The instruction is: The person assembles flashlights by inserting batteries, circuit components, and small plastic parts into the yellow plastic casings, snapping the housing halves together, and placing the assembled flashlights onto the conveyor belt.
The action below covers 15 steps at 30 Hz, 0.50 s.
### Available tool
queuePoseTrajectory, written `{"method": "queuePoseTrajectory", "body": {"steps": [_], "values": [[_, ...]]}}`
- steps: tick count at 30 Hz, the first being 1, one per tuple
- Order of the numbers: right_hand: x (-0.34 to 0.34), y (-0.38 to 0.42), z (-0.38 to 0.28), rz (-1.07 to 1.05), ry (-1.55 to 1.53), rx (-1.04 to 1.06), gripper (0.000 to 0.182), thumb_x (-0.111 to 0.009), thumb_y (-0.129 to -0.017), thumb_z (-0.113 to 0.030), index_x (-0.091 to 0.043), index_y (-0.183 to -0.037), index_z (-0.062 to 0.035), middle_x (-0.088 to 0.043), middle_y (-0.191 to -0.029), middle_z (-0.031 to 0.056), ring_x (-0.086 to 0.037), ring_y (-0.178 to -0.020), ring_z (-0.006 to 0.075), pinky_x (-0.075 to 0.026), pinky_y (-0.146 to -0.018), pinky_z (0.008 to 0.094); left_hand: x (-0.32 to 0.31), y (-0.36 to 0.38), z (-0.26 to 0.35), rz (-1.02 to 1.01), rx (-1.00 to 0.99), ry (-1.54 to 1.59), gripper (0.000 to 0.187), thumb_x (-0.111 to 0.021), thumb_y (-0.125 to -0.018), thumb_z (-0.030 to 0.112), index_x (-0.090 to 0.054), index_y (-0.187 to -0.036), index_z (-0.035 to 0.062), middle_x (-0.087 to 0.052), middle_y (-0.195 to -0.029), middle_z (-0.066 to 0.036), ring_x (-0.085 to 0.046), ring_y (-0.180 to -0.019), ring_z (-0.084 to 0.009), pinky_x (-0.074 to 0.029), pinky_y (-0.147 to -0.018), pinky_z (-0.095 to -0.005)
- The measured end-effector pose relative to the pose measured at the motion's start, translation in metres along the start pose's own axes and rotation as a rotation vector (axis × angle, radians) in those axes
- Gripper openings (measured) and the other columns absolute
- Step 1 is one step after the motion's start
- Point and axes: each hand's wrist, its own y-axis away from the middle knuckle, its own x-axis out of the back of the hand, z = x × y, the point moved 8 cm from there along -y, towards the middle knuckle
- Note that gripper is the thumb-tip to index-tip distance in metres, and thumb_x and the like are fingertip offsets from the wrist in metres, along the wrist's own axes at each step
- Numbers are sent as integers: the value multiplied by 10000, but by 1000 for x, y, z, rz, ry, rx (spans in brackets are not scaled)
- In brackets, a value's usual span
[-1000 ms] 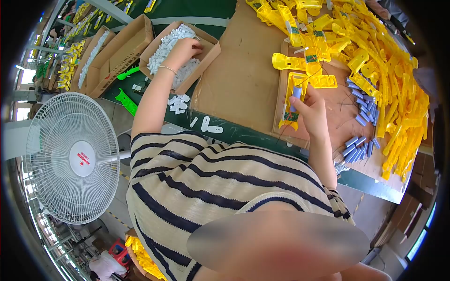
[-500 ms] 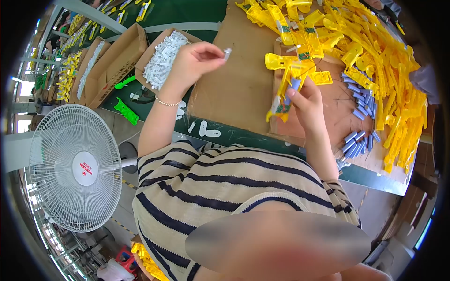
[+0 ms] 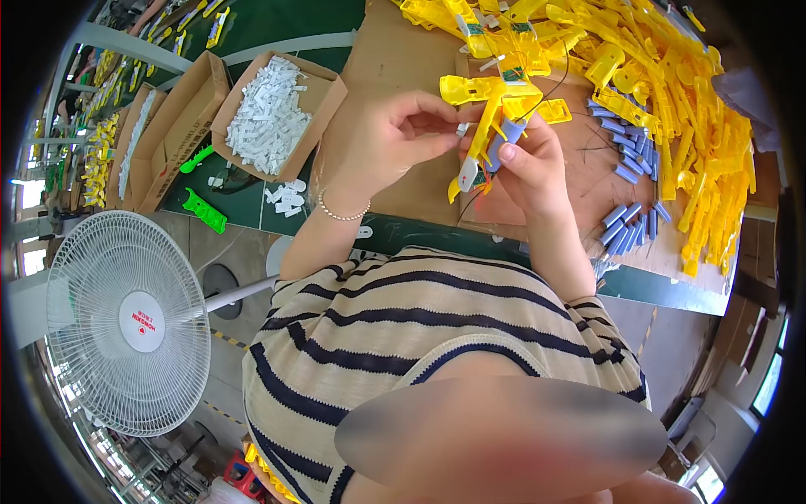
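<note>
My left hand (image 3: 382, 147) is closed in a pinch on a small white plastic piece (image 3: 463, 129), close beside a yellow plastic housing. My right hand (image 3: 533, 172) grips this yellow housing (image 3: 483, 134), its thumb pressed near a blue-grey cylinder (image 3: 509, 133) that sits against it. A dark wire runs from the cylinder. At the housing's lower end a white part (image 3: 468, 175) and a bit of green circuit board show. Other yellow housings with green boards (image 3: 514, 74) lie just beyond my hands on the cardboard.
A cardboard box (image 3: 329, 101) of white pieces stands left of my hands. Several blue-grey cylinders (image 3: 625, 228) and a large heap of yellow housings (image 3: 672, 101) lie at right. Green plastic parts (image 3: 204, 210) rest at the table's left. A white fan (image 3: 138, 323) stands beside me.
My left hand has moved right with the white piece, up to the yellow housing. My right hand has shifted slightly left and turned the housing. The whole view has shifted a little.
</note>
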Motion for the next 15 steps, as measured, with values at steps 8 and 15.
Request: {"method": "queuePoseTrajectory", "body": {"steps": [8,15], "values": [[9,1,-5,133,373,12,382,-672,-834,-32,-537,-1187,17,-630,-1077,71,-600,-937,118,-485,-811,256,-10,8,-3,167,-21,-72,255,-621,-831,-77,-624,-1086,-75,-668,-1013,-138,-657,-917,-177,-525,-844,-274],[30,3,7,252,428,-78,358,-685,-829,-39,-554,-1158,16,-641,-990,43,-596,-890,87,-489,-779,238,19,7,-11,399,-49,-90,192,-611,-888,48,-645,-1028,-80,-663,-1002,-132,-653,-861,-170,-536,-778,-262]]}}
